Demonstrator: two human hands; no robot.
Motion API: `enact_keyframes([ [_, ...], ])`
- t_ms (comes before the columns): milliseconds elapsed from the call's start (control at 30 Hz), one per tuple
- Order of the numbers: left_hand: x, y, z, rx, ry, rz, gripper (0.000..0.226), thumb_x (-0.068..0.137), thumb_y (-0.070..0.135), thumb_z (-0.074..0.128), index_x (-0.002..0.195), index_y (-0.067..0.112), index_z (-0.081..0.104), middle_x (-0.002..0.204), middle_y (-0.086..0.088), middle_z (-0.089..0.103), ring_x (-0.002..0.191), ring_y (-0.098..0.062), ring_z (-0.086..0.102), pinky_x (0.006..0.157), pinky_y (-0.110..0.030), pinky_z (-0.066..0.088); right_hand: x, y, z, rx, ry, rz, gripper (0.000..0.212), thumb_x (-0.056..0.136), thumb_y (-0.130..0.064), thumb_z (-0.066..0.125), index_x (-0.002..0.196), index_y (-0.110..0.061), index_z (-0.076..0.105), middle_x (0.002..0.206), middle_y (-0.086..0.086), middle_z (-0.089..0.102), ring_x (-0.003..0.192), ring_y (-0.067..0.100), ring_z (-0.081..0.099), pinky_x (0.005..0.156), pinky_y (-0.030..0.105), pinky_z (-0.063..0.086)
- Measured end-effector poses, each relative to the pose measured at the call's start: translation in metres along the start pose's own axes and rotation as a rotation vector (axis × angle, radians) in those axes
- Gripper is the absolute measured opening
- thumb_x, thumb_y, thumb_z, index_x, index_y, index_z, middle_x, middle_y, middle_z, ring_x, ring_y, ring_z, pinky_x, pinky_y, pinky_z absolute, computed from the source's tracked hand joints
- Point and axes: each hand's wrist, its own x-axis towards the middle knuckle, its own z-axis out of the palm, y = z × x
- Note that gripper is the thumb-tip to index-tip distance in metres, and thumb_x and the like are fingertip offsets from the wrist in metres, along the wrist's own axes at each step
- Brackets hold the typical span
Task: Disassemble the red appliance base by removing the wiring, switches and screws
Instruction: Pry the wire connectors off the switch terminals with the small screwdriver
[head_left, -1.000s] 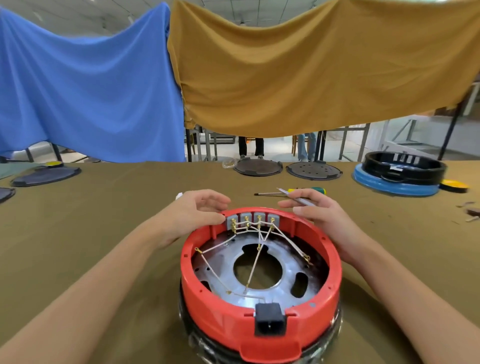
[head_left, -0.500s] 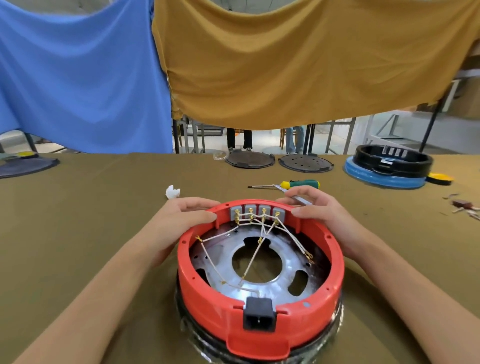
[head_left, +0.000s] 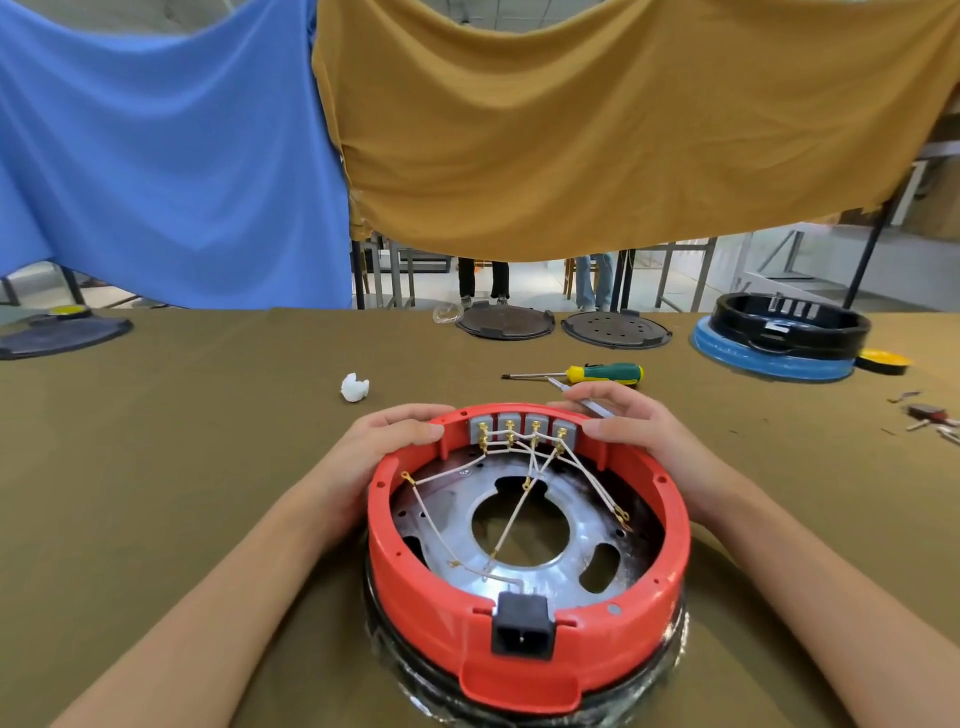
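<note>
**Gripping the far rim of the red base**

Sitting at lower centre of the frame on the desk (head_left: 156, 467), the red base (head_left: 415, 582) lies open side up, its black plug socket (head_left: 522, 626) facing the viewer and its row of four grey switches (head_left: 522, 427) on the far wall. Inside lie a metal plate (head_left: 457, 519) and white wires (head_left: 511, 519) running from the switches. The left hand (head_left: 387, 441) and right hand (head_left: 631, 434) curl their fingers over the far rim, either side of the switches. A screwdriver (head_left: 597, 373) lies crosswise just beyond, in mid-frame.
</note>
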Motion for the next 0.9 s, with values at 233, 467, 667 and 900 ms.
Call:
enact_keyframes([
  [233, 0.002, 0.003, 0.001, 0.028, -0.018, -0.020, 0.037, 0.078, 0.019, 0.069, 0.114, 0.013, 0.072, 0.114, -0.020, 0.070, 0.098, -0.031, 0.070, 0.076, -0.031, 0.057, 0.002, 0.003, -0.004, -0.005, 0.027, -0.024, 0.028, 0.087, 0.000, 0.063, 0.113, -0.010, 0.066, 0.122, 0.020, 0.067, 0.101, 0.040, 0.067, 0.093, 0.048, 0.053],
  [467, 0.002, 0.003, 0.000, 0.037, -0.031, -0.032, 0.040, 0.079, 0.022, 0.070, 0.117, 0.014, 0.070, 0.117, -0.020, 0.069, 0.102, -0.033, 0.069, 0.080, -0.034, 0.056, 0.002, 0.002, -0.004, -0.083, 0.266, -0.191, 0.016, 0.098, -0.014, 0.059, 0.106, -0.014, 0.073, 0.100, 0.014, 0.074, 0.091, 0.024, 0.069, 0.084, 0.036, 0.057],
  [667, -0.008, 0.005, 0.000, 0.068, 0.056, 0.009, 0.029, 0.080, 0.022, 0.076, 0.108, 0.014, 0.072, 0.107, -0.018, 0.072, 0.086, -0.027, 0.071, 0.074, -0.033, 0.058, -0.002, -0.004, 0.009, -0.144, 0.320, -0.311, 0.027, 0.100, -0.024, 0.054, 0.109, -0.007, 0.073, 0.086, 0.006, 0.068, 0.086, 0.017, 0.063, 0.090, 0.038, 0.053],
  [900, -0.008, 0.047, 0.005, 0.864, 0.139, 0.140, 0.020, 0.081, 0.027, 0.078, 0.095, 0.033, 0.064, 0.105, 0.011, 0.068, 0.092, -0.008, 0.068, 0.075, -0.025, 0.052, 0.020, -0.039, 0.042, -0.336, 0.149, -0.390, 0.022, 0.100, -0.015, 0.057, 0.101, 0.004, 0.069, 0.090, 0.017, 0.074, 0.083, 0.025, 0.072, 0.083, 0.035, 0.060],
])
